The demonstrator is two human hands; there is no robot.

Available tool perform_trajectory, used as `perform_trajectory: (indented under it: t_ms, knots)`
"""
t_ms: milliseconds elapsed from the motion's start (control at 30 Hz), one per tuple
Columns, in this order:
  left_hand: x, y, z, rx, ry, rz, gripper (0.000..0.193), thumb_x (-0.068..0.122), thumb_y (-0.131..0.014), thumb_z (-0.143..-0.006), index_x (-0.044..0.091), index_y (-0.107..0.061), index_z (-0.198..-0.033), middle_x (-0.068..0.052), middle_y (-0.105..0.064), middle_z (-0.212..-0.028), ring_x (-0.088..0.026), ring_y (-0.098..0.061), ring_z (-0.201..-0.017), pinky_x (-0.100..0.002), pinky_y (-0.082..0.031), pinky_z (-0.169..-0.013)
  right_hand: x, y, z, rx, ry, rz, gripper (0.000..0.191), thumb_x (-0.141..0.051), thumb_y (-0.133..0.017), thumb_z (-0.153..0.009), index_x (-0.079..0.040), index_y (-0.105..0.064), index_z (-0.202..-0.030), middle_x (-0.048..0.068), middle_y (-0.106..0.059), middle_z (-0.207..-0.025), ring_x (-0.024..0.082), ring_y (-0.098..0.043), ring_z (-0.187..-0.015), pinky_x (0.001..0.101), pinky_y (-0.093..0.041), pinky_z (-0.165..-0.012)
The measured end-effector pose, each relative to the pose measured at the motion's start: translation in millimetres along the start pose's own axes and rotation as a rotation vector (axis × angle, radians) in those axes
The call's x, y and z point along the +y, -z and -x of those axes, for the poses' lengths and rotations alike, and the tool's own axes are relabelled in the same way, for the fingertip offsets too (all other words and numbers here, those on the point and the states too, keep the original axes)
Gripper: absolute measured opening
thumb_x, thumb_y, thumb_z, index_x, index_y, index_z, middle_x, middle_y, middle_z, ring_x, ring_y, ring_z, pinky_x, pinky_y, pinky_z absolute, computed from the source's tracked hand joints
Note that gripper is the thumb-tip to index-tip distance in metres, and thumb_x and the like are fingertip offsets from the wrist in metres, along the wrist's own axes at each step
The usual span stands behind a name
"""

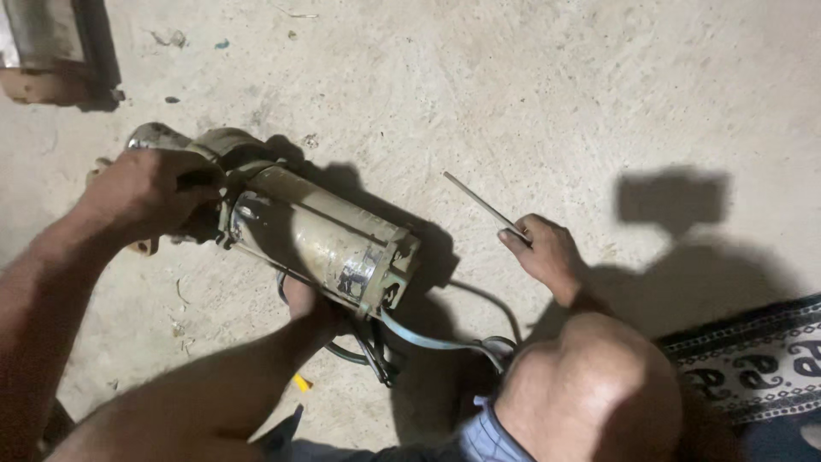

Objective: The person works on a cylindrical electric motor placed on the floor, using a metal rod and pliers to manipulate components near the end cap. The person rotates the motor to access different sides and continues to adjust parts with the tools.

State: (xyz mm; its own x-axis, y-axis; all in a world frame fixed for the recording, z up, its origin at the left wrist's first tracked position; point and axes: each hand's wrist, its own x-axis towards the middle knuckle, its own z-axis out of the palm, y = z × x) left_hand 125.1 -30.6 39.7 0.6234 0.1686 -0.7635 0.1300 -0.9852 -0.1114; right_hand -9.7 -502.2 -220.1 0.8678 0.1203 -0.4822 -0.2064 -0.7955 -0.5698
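Left hand point(141, 195) is gripping the motor point(321, 239) by its end; right hand point(547, 252) is pinching a thin rod point(481, 204), well apart.

Bare concrete floor point(513, 85) carries 1 cylindrical motor point(329, 239), cables point(445, 342), patterned mat point(761, 359)

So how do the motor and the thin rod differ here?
The motor is a thick beige cylinder with cables; the thin rod is a slim, straight grey bar. The motor lies on the concrete floor, its end gripped by the left hand; the thin rod is pinched in the right hand. Both slant the same way in view.
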Motion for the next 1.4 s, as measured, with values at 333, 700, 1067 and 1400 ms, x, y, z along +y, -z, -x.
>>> perform_trajectory:
  t_ms: [333,700,1067,1400]
  knots:
    - [-3.0,-14.7,-93.8,0.021,-0.08,-0.088,0.029,0.027,-0.059,-0.106,0.022,-0.069,-0.133,-0.013,-0.077,-0.099,-0.024,-0.073,-0.065,-0.041,-0.063,-0.067,21.3,-15.5,48.7,-0.227,-0.051,-0.269,0.028,-0.031,-0.068,-0.097,-0.004,-0.073,-0.099,0.01,-0.069,-0.073,0.021,-0.061,-0.063,0.0359,-0.051,-0.061]
    - [-7.5,-7.0,-106.9,0.0,-0.09,0.045,0.031,0.024,-0.063,-0.101,0.021,-0.07,-0.132,-0.012,-0.077,-0.108,-0.029,-0.076,-0.078,-0.044,-0.062,-0.08,-13.8,-3.1,26.8,-0.197,0.018,-0.167,0.021,-0.025,-0.073,-0.09,-0.004,-0.077,-0.094,0.006,-0.073,-0.065,0.015,-0.06,-0.047,0.0342,-0.049,-0.047]
    - [-20.3,-7.8,-116.5,0.051,-0.197,0.116,0.029,0.018,-0.067,-0.099,0.015,-0.074,-0.128,-0.013,-0.078,-0.111,-0.027,-0.077,-0.082,-0.039,-0.061,-0.083,1.0,-4.8,-3.3,-0.49,0.169,-0.215,0.024,-0.028,-0.063,-0.098,-0.006,-0.072,-0.091,0.005,-0.068,-0.066,0.016,-0.062,-0.056,0.0328,-0.052,-0.055]
    - [-35.9,2.9,-158.6,-0.023,-0.319,0.113,0.03,0.02,-0.069,-0.096,0.016,-0.074,-0.125,-0.01,-0.076,-0.116,-0.027,-0.075,-0.089,-0.041,-0.061,-0.086,-130.1,-35.9,-76.0,-0.809,-0.214,-0.326,0.04,-0.041,-0.05,-0.102,-0.01,-0.069,-0.118,0.007,-0.07,-0.108,0.015,-0.065,-0.099,0.037,-0.053,-0.088]
